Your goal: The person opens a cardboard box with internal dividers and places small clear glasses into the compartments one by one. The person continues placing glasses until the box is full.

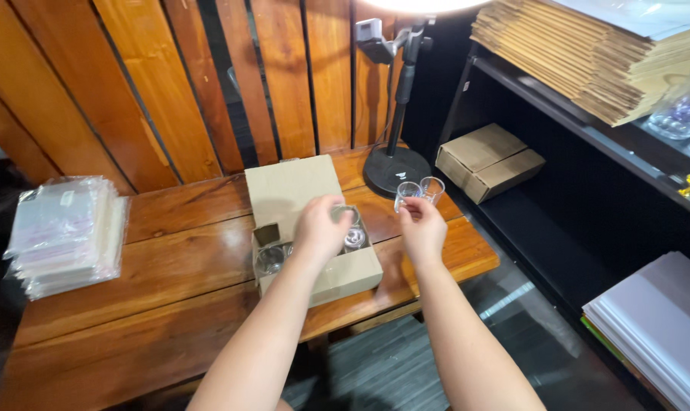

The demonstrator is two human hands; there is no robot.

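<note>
An open cardboard box (pixel 337 278) sits on the wooden table (pixel 170 266), its lid folded back. Clear small glasses (pixel 270 259) stand inside it in cardboard dividers. My left hand (pixel 321 228) hovers over the box and is shut on a small clear glass (pixel 347 213) at its fingertips. My right hand (pixel 423 227) is just right of the box, fingers pinching the bottom of a clear glass (pixel 407 193). A second clear glass (pixel 432 189) stands right beside it, by the lamp base.
A lamp stand with round black base (pixel 395 169) rises behind the glasses. A stack of clear plastic bags (pixel 65 232) lies at the table's left. Right of the table stands a dark shelf (pixel 589 137) with a closed cardboard box (pixel 488 160), flat cardboard stacks (pixel 589 53) and white sheets (pixel 657 320).
</note>
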